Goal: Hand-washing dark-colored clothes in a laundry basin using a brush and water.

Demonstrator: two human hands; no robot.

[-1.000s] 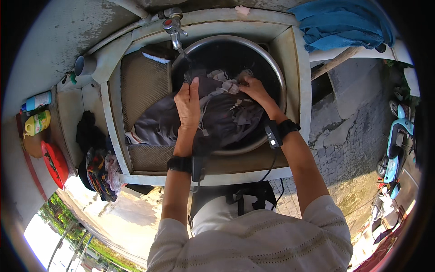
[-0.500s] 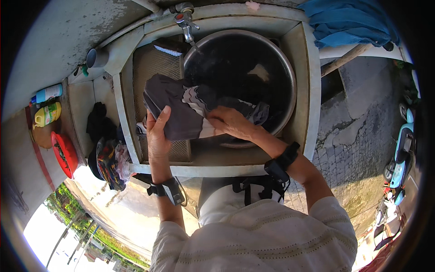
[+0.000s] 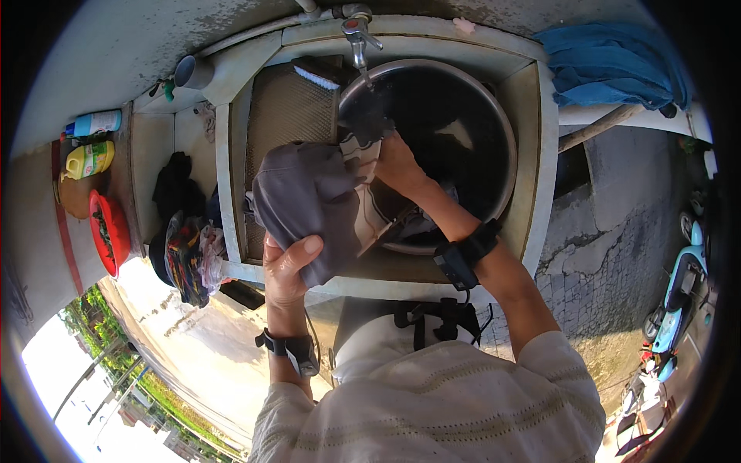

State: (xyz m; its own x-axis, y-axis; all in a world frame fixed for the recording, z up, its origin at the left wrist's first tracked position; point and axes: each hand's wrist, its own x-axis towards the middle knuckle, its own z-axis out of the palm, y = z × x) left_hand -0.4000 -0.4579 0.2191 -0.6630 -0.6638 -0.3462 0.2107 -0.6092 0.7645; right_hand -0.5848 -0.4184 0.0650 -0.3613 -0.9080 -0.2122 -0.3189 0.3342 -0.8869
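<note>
A dark grey garment with a pale wavy-patterned part is stretched between my two hands, over the ridged washboard and the basin's left rim. My left hand is closed on its near corner, thumb on top and fingers hidden beneath. At the far patterned part, by the basin, my right hand is closed on the cloth. The large round metal basin holds dark water, with some cloth in its near part. A tap hangs over its far left rim, and a white-bristled brush lies on the washboard's far end.
The sink's pale rim surrounds the basin and washboard. A left-hand compartment holds dark clothes and a multicoloured bundle. Beyond it are a red bowl and a yellow bottle. Blue cloth hangs at the far right.
My left hand has drawn the garment's near corner toward me. My right hand has moved away from me, carrying the patterned part toward the tap. The whole view has shifted slightly.
</note>
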